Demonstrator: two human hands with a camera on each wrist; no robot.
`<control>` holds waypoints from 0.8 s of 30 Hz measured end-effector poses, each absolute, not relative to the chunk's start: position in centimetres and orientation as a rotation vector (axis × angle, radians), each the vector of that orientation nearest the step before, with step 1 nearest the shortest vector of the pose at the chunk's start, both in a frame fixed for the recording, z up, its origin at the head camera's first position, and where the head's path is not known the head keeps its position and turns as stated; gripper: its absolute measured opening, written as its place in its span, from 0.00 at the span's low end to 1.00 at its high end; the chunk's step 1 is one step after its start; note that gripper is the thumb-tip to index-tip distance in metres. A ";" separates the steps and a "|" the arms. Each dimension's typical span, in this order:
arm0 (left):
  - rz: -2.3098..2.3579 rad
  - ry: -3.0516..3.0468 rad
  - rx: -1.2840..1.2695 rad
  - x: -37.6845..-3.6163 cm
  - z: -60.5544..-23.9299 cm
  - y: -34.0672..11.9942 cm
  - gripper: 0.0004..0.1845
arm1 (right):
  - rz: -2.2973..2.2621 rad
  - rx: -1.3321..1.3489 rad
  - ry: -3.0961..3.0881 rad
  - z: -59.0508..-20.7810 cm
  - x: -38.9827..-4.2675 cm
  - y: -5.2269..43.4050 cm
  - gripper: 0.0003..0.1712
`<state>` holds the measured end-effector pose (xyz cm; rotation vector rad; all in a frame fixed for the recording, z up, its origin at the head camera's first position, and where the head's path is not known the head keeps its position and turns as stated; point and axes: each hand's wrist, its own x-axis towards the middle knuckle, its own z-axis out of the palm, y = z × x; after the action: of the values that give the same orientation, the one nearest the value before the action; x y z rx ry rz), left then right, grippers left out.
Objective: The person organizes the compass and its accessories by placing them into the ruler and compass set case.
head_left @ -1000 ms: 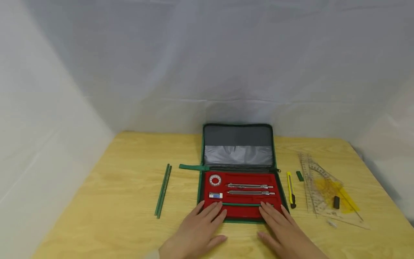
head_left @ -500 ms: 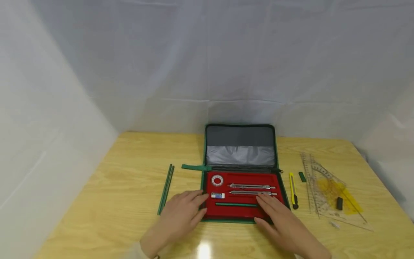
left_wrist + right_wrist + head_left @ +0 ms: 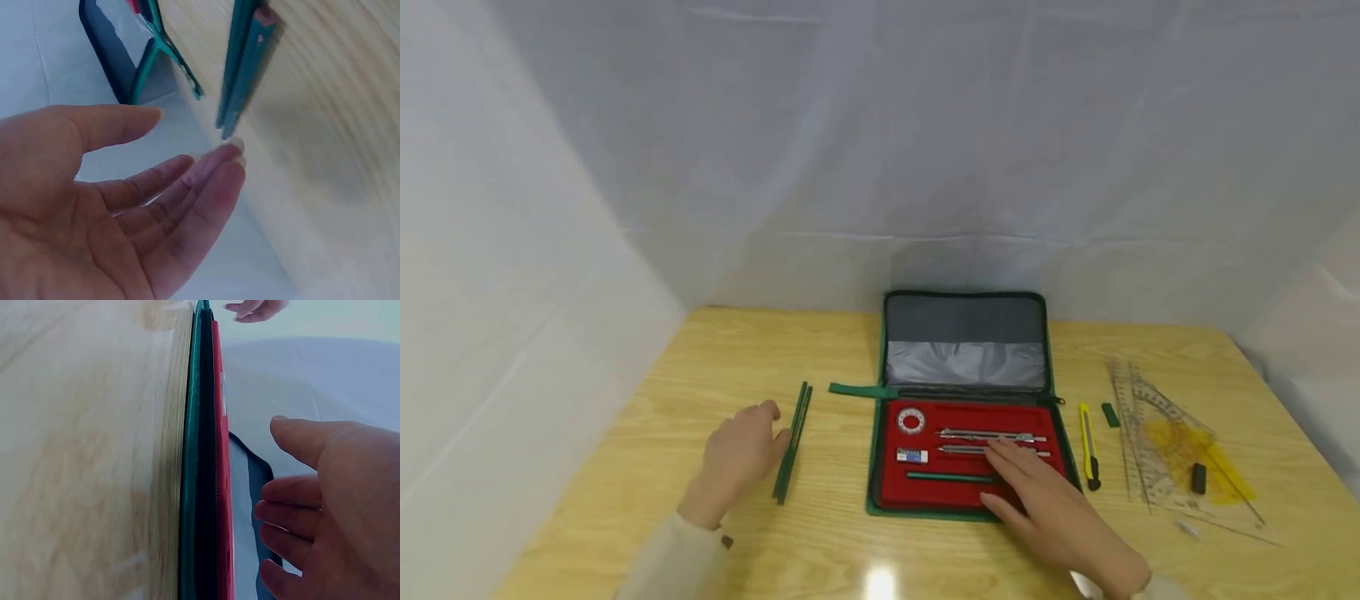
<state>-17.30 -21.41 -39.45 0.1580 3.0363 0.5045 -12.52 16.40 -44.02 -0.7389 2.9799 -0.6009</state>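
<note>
Two dark green pencils point(image 3: 793, 442) lie side by side on the table, left of an open zip case. My left hand point(image 3: 741, 454) hovers just left of them, fingers loosely bent and holding nothing; the left wrist view shows its fingertips point(image 3: 232, 153) close to the pencils' ends. Over the right part of the case's red tray point(image 3: 940, 496) hangs my right hand point(image 3: 1048, 504), relaxed, with nothing in its fingers. In the tray sit two metal compasses point(image 3: 962, 434), a green pencil point(image 3: 947, 477), a white round disc point(image 3: 912, 421) and a small eraser point(image 3: 912, 456).
The case's grey lid point(image 3: 966, 321) stands raised at the back, a green strap point(image 3: 857, 390) sticking out left. To the right lie a yellow utility knife point(image 3: 1087, 446), a green block point(image 3: 1110, 415), clear rulers and set squares point(image 3: 1165, 458) and a black piece point(image 3: 1198, 478).
My left hand has left the case's front edge and moved left to beside the two pencils. The right hand stays over the case's right side, shifted slightly. The view has turned a little left.
</note>
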 end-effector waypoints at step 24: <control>0.545 2.903 0.098 -18.9 -42.6 -21.5 0.09 | -0.566 -0.719 3.054 -44.6 -12.2 17.3 0.33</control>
<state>-18.94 -21.47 -42.62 0.0977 2.9030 0.5450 -12.19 17.32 -44.64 -0.7189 3.0540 -0.5658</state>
